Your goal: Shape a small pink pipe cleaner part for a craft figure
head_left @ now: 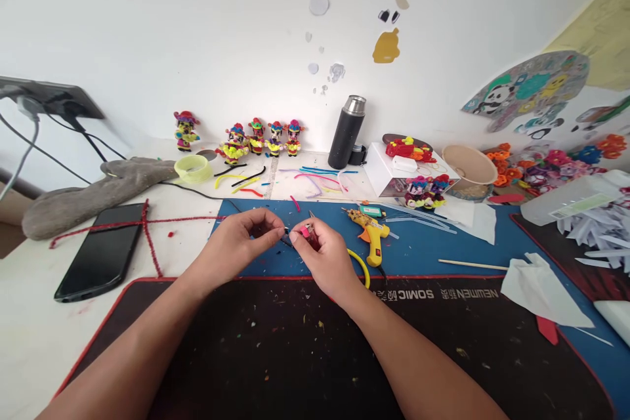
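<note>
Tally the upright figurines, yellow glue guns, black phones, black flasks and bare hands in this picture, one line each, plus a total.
Figurines: 7 (5 by the wall, 2 beside the white box)
Yellow glue gun: 1
Black phone: 1
Black flask: 1
Hands: 2 (left hand, right hand)
Total: 12

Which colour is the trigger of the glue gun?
The trigger is orange, best seen in the head view.
</note>
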The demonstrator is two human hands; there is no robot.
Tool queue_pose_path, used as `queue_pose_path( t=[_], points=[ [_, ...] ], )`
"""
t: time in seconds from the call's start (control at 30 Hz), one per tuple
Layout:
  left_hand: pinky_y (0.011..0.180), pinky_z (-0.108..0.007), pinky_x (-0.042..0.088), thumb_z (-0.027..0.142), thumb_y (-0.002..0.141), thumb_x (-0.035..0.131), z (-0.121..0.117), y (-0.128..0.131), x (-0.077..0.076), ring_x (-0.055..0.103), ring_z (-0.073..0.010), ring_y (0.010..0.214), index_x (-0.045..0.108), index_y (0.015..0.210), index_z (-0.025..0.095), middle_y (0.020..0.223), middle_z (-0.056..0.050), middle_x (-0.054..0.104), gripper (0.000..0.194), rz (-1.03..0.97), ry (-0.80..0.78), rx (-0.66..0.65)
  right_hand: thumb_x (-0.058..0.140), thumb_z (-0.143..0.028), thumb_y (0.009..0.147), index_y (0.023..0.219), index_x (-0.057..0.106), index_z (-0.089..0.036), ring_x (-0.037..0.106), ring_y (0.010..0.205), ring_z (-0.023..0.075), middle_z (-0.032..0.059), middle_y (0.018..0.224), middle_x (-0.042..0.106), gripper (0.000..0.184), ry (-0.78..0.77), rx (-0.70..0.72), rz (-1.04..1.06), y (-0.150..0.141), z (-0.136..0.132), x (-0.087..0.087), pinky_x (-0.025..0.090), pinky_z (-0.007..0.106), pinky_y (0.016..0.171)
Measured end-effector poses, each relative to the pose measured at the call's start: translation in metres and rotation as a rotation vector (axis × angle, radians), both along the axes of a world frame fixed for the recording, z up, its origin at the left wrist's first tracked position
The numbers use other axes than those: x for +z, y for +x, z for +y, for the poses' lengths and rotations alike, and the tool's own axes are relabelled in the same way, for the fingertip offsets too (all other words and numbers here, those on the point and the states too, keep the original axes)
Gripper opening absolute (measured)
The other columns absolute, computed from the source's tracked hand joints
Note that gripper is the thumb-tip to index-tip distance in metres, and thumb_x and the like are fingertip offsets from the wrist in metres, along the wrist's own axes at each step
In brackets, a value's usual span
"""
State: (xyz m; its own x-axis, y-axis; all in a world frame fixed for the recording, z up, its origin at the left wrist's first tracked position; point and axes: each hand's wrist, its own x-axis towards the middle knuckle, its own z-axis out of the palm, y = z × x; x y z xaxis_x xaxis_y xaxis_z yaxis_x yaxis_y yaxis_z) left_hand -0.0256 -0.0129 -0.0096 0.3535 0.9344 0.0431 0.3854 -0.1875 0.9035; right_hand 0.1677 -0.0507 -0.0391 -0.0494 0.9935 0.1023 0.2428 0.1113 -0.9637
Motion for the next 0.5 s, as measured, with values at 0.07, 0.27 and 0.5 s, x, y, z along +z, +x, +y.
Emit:
queue_pose_path(
  t=[0.07,0.27,0.5],
  points=[
    [0.071,-0.027,0.046,0.049,0.09,0.069,0.0,0.0004,0.0,0.064,-0.02,0.079,0.073,0.087,0.022,0.084,-0.001,0.074,0.027,0.015,-0.001,-0.015,0.062,-0.039,0.097,0.091,0.066,-0.021,0.052,0.07,0.0154,-0.001,0.079,0.062,0.02,0.008,-0.006,0.004,-0.0001,0.0003,-0.0004,0.042,0.027,0.065],
    [0.072,-0.029,0.046,0.049,0.091,0.065,-0.0007,0.0036,0.0013,0.063,-0.02,0.08,0.072,0.088,0.022,0.084,0.0,0.072,0.028,0.055,-0.019,-0.059,0.063,-0.039,0.097,0.093,0.068,-0.021,0.055,0.073,0.0156,-0.0003,0.083,0.065,0.019,0.028,-0.015,0.008,-0.0002,0.0012,-0.0035,0.043,0.027,0.067],
    [0.073,-0.029,0.046,0.052,0.091,0.065,-0.0022,0.0054,0.0007,0.063,-0.0205,0.081,0.072,0.088,0.022,0.084,0.0,0.072,0.03,0.059,-0.047,-0.067,0.063,-0.038,0.097,0.091,0.067,-0.02,0.05,0.067,0.0145,-0.0019,0.076,0.06,0.02,0.005,-0.009,0.003,0.0007,0.0013,-0.0033,0.04,0.028,0.063]
  ],
)
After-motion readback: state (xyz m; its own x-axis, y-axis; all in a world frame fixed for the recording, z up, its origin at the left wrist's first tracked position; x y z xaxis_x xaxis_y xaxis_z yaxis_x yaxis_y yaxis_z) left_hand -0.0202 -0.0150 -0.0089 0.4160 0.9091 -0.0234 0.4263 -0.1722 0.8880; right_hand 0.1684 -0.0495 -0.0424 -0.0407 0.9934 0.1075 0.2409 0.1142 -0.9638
